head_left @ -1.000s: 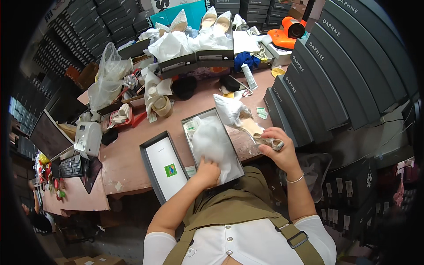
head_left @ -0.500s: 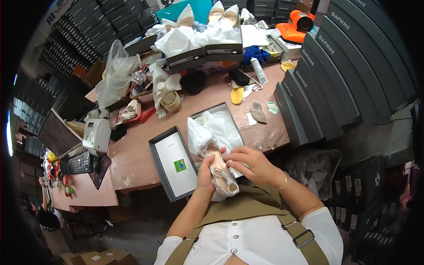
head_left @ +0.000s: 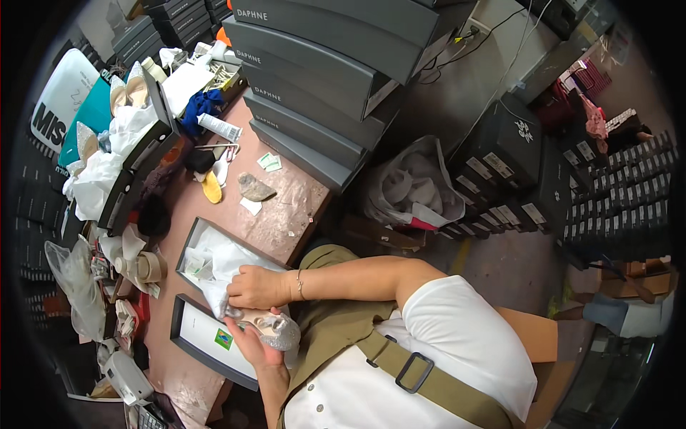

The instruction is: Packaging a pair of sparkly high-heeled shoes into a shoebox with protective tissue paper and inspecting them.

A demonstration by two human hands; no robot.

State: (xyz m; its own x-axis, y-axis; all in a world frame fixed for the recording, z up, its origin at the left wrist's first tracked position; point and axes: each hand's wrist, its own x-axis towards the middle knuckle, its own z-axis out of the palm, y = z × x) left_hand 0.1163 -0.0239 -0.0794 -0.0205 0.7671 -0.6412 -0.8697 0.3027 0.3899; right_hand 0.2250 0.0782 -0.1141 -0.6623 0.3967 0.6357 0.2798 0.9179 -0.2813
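My left hand holds a silver glittery shoe from below, its fingers wrapped round the side. The beige inside of the shoe faces up, and its toe points towards my apron. Over the heel end, my right hand is closed, with the fingertips bent down; what they pinch is hidden. White tissue paper lies loose in the open grey shoe box, right by my right hand. Beside the box rests its grey lid, white inside with a small green sticker.
Stacked dark shoe boxes rise at the far edge of the pink table. Two open boxes with glittery shoes stand at the back left. A tube, a yellow pad and a stone-like piece lie between. A clear bag sits beyond the table.
The view has swung to the right. My right hand has gone from loosely bent fingers over the shoe to a closed grip at its heel end. My left hand keeps hold of the shoe.
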